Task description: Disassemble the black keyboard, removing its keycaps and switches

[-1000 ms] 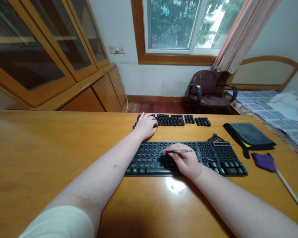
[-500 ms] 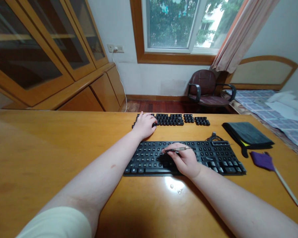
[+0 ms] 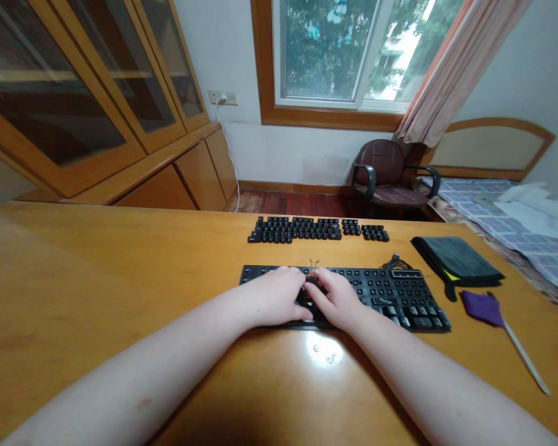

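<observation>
A black keyboard lies across the wooden desk. Both hands rest on its middle, almost touching. My left hand has its fingers curled down onto the keys, and what is under them is hidden. My right hand is closed on a thin wire keycap puller, which stands upright between the two hands. Rows of loose black keycaps are laid out on the desk behind the keyboard.
A folded dark cloth and a purple-headed brush lie on the desk's right side. The keyboard's cable coils at its back right. A wooden cabinet stands left; a chair and a bed stand beyond the desk.
My left hand has come back from the loose keycap rows to the keyboard beside my right hand. The puller in my right hand has turned from flat to upright.
</observation>
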